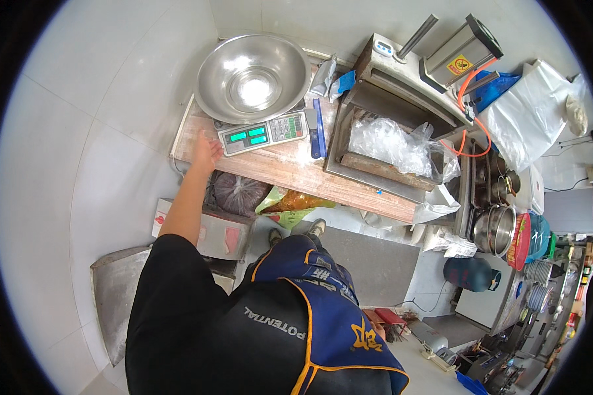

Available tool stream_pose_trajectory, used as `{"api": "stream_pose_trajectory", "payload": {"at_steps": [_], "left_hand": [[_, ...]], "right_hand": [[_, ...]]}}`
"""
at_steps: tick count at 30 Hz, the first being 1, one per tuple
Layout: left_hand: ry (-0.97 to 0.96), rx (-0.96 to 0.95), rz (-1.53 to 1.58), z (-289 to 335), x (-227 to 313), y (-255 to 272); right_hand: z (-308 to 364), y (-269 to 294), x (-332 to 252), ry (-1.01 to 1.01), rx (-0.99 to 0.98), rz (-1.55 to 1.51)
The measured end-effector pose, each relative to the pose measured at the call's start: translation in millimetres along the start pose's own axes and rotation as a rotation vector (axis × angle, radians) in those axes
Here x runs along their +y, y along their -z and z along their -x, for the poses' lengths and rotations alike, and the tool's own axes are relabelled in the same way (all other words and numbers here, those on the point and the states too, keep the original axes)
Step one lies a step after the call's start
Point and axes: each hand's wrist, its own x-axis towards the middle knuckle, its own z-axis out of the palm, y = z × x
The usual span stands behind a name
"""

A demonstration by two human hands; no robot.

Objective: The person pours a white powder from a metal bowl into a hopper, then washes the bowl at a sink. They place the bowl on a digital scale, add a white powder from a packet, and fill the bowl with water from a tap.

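Note:
A large stainless steel bowl point(207, 82) rests on a digital scale point(263, 135) with lit green displays, at the back left of a wooden worktop point(290, 164). Beside the scale's left front corner is my left hand point(206, 150), fingers stretched out and holding nothing I can see. Some fingertips are hidden at the scale's side, so I cannot tell whether they touch it. Only a sliver of my right hand point(379, 330) shows past the apron, low at my right side; its fingers are hidden. A blue-handled scraper point(317, 131) lies just right of the scale.
A press-like machine point(412, 76) with a metal frame and orange hose stands right of the scale, clear plastic bags point(392, 145) at its front. Filled bags point(238, 193) sit under the worktop's edge. More metal bowls point(494, 230) stand farther right.

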Motion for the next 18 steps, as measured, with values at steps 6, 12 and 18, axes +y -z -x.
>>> {"api": "stream_pose_trajectory", "payload": {"at_steps": [6,12,18], "left_hand": [[0.000,-0.010,0.037,4,6,-2],[-0.037,-0.095,0.009,-5,5,-4],[-0.020,-0.050,-0.018,9,16,-32]], "right_hand": [[-1,9,-28,0.121,-0.056,0.127],[-49,25,-33,0.133,-0.142,-0.018],[-69,33,-23,0.086,-0.122,0.024]]}}
